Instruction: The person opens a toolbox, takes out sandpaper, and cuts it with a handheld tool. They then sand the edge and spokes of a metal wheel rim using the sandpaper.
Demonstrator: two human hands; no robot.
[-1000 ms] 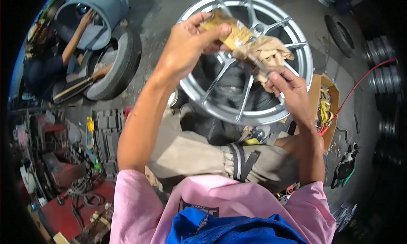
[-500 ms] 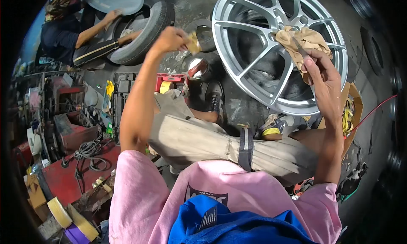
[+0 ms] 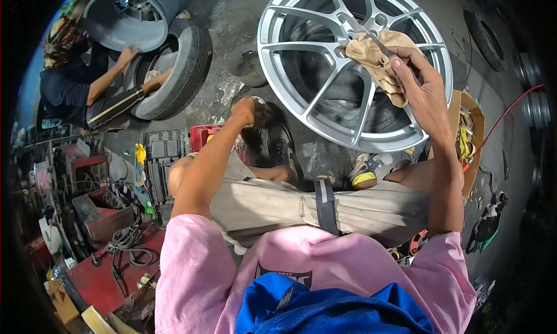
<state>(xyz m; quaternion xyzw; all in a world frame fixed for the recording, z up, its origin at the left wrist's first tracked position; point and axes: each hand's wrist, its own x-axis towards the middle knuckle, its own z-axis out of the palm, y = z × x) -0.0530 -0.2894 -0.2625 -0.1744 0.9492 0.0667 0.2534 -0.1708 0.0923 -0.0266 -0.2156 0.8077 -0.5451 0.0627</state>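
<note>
My right hand [image 3: 425, 87] pinches a narrow metal blade [image 3: 380, 46], its tip pointing up and left. A crumpled tan cloth [image 3: 374, 58] lies bunched under the blade and fingers, against the silver wheel rim [image 3: 354, 138] near its hub. My left hand [image 3: 243, 111] is closed at a small round can [image 3: 260, 103] on the floor. The small yellowish piece in its fingers is mostly hidden now. The rim rests tilted, spokes facing me, over a dark tire.
At upper left, another person [image 3: 67, 93] handles a tire [image 3: 188, 73] beside a grey wheel barrel [image 3: 125, 21]. A black tool case [image 3: 165, 154] and red toolbox [image 3: 200, 138] sit left of my leg. A cardboard box [image 3: 473, 142] and red hose [image 3: 513, 105] are at right.
My left hand has come down from above the floor to the can. The right hand still holds the blade and cloth at the rim. The whole view has shifted slightly.
</note>
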